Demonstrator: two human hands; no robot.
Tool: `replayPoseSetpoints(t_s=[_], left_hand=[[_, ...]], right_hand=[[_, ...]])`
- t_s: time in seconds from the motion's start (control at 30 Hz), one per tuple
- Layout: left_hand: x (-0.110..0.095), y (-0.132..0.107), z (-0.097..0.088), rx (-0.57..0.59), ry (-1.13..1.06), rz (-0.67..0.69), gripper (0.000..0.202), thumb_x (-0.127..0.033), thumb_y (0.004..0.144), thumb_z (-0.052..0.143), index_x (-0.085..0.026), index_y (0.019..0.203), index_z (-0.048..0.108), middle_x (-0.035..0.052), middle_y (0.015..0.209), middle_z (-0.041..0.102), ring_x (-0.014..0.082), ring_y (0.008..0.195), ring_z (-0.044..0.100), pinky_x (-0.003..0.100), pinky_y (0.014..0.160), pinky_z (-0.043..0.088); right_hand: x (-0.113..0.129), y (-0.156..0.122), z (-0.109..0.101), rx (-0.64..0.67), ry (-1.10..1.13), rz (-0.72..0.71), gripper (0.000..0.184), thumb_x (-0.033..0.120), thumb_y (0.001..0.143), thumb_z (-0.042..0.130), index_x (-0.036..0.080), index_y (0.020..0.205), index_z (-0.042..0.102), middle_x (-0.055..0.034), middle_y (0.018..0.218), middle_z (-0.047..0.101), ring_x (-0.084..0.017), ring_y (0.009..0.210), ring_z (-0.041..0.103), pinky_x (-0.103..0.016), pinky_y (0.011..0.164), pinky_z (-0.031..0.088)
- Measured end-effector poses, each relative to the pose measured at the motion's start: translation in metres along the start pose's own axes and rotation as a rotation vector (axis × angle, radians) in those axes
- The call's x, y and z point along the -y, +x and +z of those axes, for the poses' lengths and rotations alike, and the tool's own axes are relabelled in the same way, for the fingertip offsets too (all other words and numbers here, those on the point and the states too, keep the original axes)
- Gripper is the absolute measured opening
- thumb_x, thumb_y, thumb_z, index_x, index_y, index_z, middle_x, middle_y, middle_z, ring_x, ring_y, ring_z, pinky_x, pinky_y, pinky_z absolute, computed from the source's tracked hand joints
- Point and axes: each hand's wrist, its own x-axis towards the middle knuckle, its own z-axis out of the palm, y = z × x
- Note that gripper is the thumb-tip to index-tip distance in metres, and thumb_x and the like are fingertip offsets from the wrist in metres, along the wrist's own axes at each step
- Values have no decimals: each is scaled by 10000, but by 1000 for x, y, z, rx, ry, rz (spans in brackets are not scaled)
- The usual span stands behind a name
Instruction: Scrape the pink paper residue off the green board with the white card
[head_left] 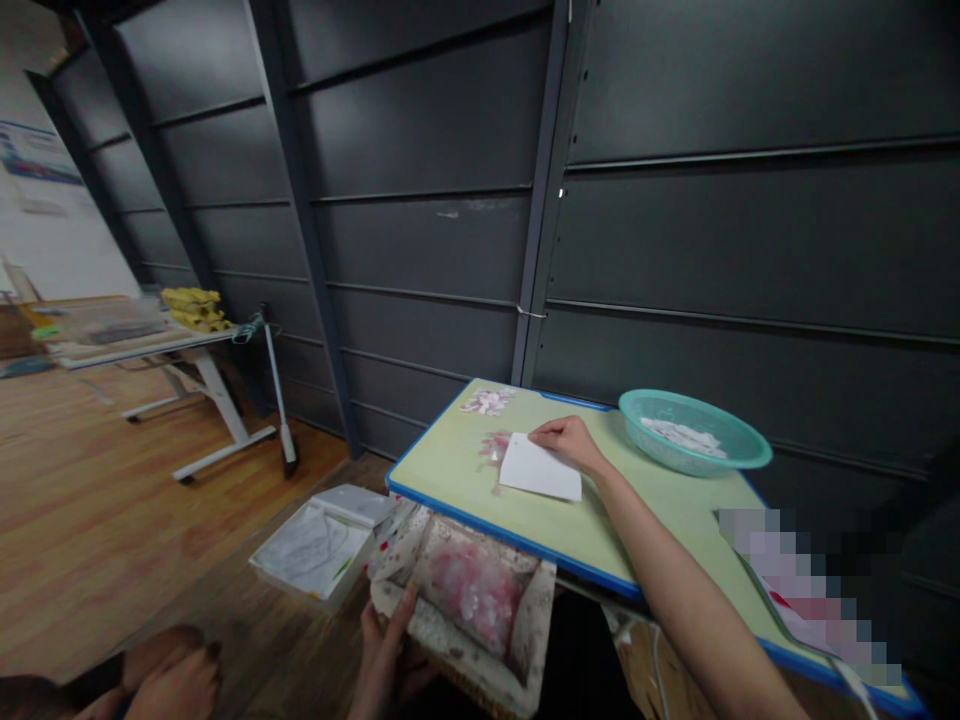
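Observation:
My right hand (pixel 568 441) pinches the edge of a white card (pixel 538 468) that is held low over the pale yellow-green tabletop. By the card's left edge lies a small heap of pink and white pieces (pixel 494 446), partly hidden by it. Below the table's front edge, my left hand (pixel 388 632) grips the near left side of a lined basket (pixel 541 615). Inside the basket is a mass of pink and whitish pieces (pixel 474 590), too blurred to name exactly. My left fingers are wrapped over the rim.
A teal plastic basin (pixel 696 432) with white pieces sits at the table's back right. Another pink-white heap (pixel 487 402) lies at the back left. A partly pixelated flat device (pixel 806 590) is at right. An open white box (pixel 319 548) and another person's hands (pixel 176 675) are lower left.

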Motion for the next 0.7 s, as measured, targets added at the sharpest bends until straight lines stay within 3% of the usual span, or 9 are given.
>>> replayPoseSetpoints(t_s=[0.2, 0.43, 0.7], left_hand=[[2, 3, -1, 21, 8, 1, 828, -551, 700, 782, -326, 1389, 384, 134, 1274, 616, 217, 667, 723, 418, 623, 615], [-5, -6, 2, 13, 9, -7, 649, -485, 786, 712, -325, 1323, 385, 139, 1347, 555, 204, 695, 711, 417, 630, 619], [-7, -8, 3, 10, 21, -7, 651, -446, 808, 694, -313, 1351, 361, 151, 1300, 569, 210, 655, 705, 438, 603, 626]], right_hand=[[2, -1, 2, -75, -56, -18, 184, 316, 664, 710, 171, 688, 821, -82, 700, 770, -206, 619, 655, -270, 558, 445], [3, -2, 4, 14, -18, -31, 206, 336, 621, 746, 150, 677, 816, -68, 619, 737, -169, 542, 587, -263, 527, 406], [5, -5, 11, 84, 56, 6, 306, 427, 587, 776, 134, 671, 808, -71, 588, 710, -159, 534, 548, -255, 491, 368]])
